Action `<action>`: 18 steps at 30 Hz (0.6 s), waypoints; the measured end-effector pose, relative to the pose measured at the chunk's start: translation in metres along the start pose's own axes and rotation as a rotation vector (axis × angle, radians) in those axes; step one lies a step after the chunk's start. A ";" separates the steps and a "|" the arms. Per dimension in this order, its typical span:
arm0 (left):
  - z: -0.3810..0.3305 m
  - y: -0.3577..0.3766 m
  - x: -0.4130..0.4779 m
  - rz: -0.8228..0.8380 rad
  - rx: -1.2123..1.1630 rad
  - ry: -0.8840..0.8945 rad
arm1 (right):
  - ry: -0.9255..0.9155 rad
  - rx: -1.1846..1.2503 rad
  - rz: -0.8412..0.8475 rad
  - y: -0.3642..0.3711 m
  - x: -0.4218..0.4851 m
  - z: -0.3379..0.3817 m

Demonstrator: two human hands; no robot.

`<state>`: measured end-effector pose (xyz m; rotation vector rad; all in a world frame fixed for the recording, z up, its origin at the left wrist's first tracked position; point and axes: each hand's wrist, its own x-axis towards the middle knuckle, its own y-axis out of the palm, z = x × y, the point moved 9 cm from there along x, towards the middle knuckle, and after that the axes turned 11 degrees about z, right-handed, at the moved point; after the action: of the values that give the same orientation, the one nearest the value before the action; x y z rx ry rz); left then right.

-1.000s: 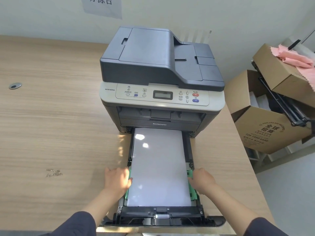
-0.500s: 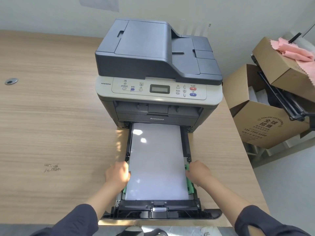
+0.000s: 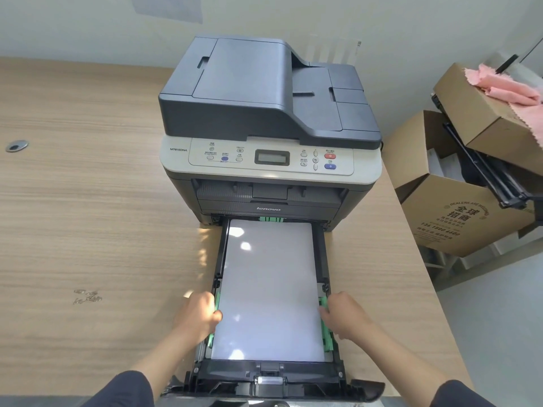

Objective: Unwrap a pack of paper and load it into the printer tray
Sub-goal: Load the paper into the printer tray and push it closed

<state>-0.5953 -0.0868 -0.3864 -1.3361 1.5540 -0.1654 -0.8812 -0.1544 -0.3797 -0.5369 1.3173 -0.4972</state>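
Note:
A grey printer (image 3: 264, 127) stands on the wooden desk (image 3: 88, 230) with its black paper tray (image 3: 270, 374) pulled out toward me. A white stack of paper (image 3: 269, 289) lies flat in the tray. My left hand (image 3: 199, 314) curls over the left green paper guide (image 3: 216, 301) at the stack's left edge. My right hand (image 3: 343, 315) grips the right green paper guide (image 3: 326, 336) at the stack's right edge. Both thumbs touch the paper's sides. No wrapper is in view.
Open cardboard boxes (image 3: 458, 218) stand on the floor right of the desk, one with a pink cloth (image 3: 505, 89) on it. A metal cable grommet (image 3: 16, 145) sits in the desk at far left. The desk's right edge runs close to the tray.
Only my head view bobbed down and back up. Both hands stay on the green guides at the sides of the paper, and the tray has not moved.

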 end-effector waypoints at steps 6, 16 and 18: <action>-0.001 0.005 0.003 0.016 0.116 0.023 | 0.026 -0.083 -0.078 0.002 0.002 0.005; -0.004 -0.001 0.002 -0.079 0.067 0.055 | 0.009 0.058 -0.251 -0.009 0.004 0.002; -0.005 -0.002 0.001 -0.080 0.044 0.056 | 0.001 0.074 -0.270 -0.012 0.002 0.003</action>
<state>-0.5974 -0.0907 -0.3830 -1.3702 1.5352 -0.2873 -0.8786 -0.1650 -0.3734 -0.6567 1.2288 -0.7652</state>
